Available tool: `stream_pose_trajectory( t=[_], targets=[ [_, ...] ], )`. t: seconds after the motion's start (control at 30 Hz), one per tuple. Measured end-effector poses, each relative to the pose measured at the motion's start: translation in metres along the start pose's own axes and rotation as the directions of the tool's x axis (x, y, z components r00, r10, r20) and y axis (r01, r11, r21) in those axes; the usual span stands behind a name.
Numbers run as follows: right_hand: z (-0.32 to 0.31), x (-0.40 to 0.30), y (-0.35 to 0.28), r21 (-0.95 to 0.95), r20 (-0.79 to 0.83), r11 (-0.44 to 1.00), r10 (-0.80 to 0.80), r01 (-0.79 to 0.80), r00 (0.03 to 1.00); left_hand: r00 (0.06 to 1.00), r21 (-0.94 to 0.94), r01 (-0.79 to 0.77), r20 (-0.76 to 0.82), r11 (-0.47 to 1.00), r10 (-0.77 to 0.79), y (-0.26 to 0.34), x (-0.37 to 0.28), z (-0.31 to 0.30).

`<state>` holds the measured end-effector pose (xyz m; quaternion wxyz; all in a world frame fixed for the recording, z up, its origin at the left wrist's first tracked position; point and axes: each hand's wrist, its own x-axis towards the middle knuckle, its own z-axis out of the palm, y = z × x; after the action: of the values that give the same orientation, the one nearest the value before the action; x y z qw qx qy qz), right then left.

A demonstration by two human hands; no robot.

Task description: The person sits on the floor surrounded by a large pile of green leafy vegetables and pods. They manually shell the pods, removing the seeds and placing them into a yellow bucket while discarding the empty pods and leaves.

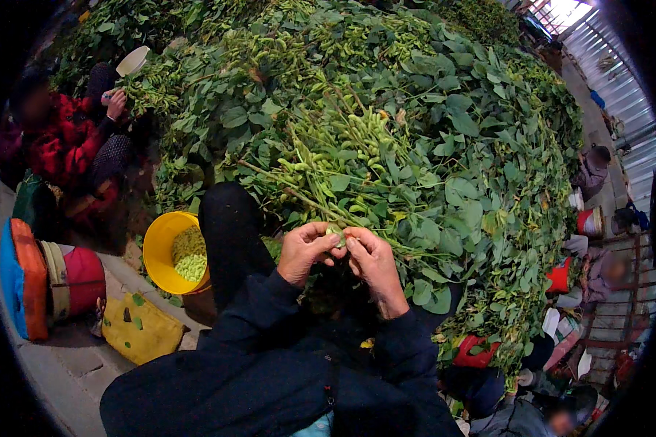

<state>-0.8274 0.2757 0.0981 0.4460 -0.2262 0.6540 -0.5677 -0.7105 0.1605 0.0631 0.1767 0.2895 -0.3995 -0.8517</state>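
A green bean pod (336, 235) is pinched between the thumb and fingers of my left hand (308, 252). My right hand (376, 265) grips the other end of the pod, thumb against forefinger. Both hands sit over my lap, just in front of a heap of cut soybean plants (459, 114). A cluster of plump green pods on stalks (355, 136) lies on the heap beyond my fingers. Left of my dark-clad knee (232, 229) stands a yellow bucket (161, 232), partly filled with pale green shelled beans (191, 266).
At the left, a person in red (60, 136) sits by the heap, near a white bowl (133, 60). A yellow mat (142, 330) and a red-and-cream bucket (79, 281) lie close on my left. Several people sit along the right, with red containers (475, 349) among them.
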Motion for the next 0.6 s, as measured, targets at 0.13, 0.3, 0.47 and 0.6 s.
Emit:
stream_pose_trajectory(
  t=[0.13, 0.3, 0.47, 0.6],
  targets=[
    [0.000, 0.000, -0.001, -0.200, 0.017, 0.966, -0.163, 0.163, 0.986, 1.000, -0.061, 0.021, -0.017, 0.998, -0.022, -0.003, -0.003, -0.003],
    [-0.007, 0.001, -0.010, -0.605, -0.147, 0.710, -0.546, 0.362, 0.825, 0.998, -0.140, 0.038, -0.047, 0.989, -0.045, -0.003, -0.003, -0.003],
    [-0.001, 0.008, -0.004, -0.765, 0.011, 0.479, -0.659, 0.431, 0.752, 0.998, -0.153, 0.064, 0.021, 0.986, -0.061, -0.001, -0.002, -0.005],
    [0.003, 0.012, 0.004, -0.809, -0.022, 0.436, -0.692, 0.394, 0.722, 0.995, -0.210, 0.084, 0.064, 0.974, -0.072, 0.000, -0.004, -0.008]
  ],
)
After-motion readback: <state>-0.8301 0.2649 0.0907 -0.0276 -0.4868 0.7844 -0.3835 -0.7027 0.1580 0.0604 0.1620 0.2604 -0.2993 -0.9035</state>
